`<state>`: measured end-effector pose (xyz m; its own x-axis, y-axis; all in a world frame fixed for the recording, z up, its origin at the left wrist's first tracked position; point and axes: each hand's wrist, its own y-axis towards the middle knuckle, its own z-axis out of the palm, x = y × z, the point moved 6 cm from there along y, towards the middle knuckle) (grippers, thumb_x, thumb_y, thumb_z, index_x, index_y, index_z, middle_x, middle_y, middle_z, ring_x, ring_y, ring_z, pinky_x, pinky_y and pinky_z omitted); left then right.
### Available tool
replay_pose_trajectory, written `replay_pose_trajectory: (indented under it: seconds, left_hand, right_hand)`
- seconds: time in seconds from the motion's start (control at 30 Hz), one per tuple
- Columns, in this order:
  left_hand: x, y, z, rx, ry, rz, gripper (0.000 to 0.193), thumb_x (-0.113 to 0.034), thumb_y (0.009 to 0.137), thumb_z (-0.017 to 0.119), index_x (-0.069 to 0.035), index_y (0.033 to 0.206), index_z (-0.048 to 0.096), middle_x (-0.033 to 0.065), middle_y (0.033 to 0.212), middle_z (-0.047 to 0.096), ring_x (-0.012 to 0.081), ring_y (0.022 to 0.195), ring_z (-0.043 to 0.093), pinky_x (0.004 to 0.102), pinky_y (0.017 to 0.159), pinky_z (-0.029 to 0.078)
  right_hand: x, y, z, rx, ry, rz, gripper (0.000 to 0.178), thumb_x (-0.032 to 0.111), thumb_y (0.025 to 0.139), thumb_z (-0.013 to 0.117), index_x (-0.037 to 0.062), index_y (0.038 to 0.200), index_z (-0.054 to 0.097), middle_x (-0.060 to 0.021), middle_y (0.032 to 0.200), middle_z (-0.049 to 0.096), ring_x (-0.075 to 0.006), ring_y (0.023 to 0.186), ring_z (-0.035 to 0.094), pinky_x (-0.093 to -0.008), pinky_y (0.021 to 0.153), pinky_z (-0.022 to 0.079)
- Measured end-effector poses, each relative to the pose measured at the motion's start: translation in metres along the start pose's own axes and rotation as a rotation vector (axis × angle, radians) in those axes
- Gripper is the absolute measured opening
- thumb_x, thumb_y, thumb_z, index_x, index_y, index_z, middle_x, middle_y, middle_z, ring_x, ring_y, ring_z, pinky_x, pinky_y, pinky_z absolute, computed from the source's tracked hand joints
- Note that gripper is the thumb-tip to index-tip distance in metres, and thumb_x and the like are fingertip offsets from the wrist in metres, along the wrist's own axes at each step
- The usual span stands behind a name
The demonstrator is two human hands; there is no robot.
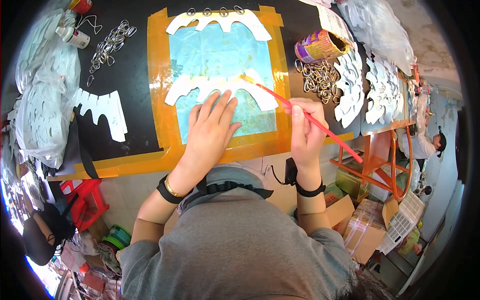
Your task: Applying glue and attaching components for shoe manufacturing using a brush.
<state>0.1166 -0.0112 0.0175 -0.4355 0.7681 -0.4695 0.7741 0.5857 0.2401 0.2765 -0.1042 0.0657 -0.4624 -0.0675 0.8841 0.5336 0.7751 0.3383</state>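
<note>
My right hand (308,125) is closed around a slim red brush (325,129). Its bristle end rests on the upper edge of a white scalloped cut-out piece (262,97). My left hand (212,125) lies flat with fingers apart, its fingertips at the lower edge of that piece. Beneath both is a blue sheet (215,55), bordered with orange-brown tape (157,90) on the dark table. Farther off on the sheet lies a second white scalloped piece (215,21) with several metal rings (223,10) along its top edge.
Loose metal rings (112,45), a white bottle (73,36), more white pieces (117,117) and a plastic bag (47,115) sit left. To the right are a glue-smeared container (320,46), rings (320,82) and stacked white pieces (350,85). Cardboard boxes (365,227) stand below; people are farther right.
</note>
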Motion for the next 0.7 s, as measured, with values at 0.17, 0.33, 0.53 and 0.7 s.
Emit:
replay_pose_trajectory:
  seconds: [0.17, 0.33, 0.53, 0.7]
  left_hand:
    - [0.0, 0.0, 0.001, 0.001, -0.001, -0.001, 0.053, -0.021, 0.081, 0.073, -0.006, 0.129, 0.056, 0.0084, 0.14, 0.051, 0.0276, 0.128, 0.045, 0.0429, 0.101, 0.036]
    - [0.001, 0.0, 0.001, 0.001, 0.004, -0.001, 0.053, -0.022, 0.081, 0.073, -0.006, 0.129, 0.056, 0.0082, 0.14, 0.051, 0.0275, 0.129, 0.045, 0.043, 0.102, 0.035]
    - [0.001, 0.0, 0.002, 0.009, 0.0, -0.008, 0.053, -0.022, 0.081, 0.073, -0.006, 0.129, 0.056, 0.0082, 0.14, 0.051, 0.0276, 0.129, 0.045, 0.0431, 0.102, 0.035]
    - [0.0, 0.001, 0.001, 0.009, -0.008, -0.008, 0.053, -0.021, 0.082, 0.073, -0.006, 0.129, 0.056, 0.0087, 0.14, 0.051, 0.0279, 0.129, 0.045, 0.0433, 0.102, 0.035]
  right_hand:
    - [-0.001, -0.002, 0.009, 0.026, 0.033, -0.016, 0.004, 0.001, 0.095, 0.056, -0.0021, 0.097, 0.058, -0.0136, 0.091, 0.067, -0.0184, 0.08, 0.063, -0.029, 0.075, 0.05]
    - [-0.001, -0.001, 0.011, 0.028, 0.013, -0.009, 0.005, 0.002, 0.095, 0.056, -0.0019, 0.097, 0.058, -0.0136, 0.091, 0.067, -0.0185, 0.08, 0.063, -0.029, 0.076, 0.051]
    - [-0.004, -0.002, 0.01, 0.035, 0.062, 0.019, 0.005, 0.002, 0.095, 0.055, -0.0019, 0.097, 0.057, -0.0131, 0.091, 0.067, -0.0166, 0.079, 0.062, -0.028, 0.075, 0.05]
    - [0.003, -0.001, 0.005, -0.005, 0.091, 0.006, 0.005, 0.002, 0.097, 0.053, -0.0026, 0.097, 0.056, -0.0131, 0.091, 0.067, -0.0151, 0.08, 0.061, -0.0275, 0.076, 0.049]
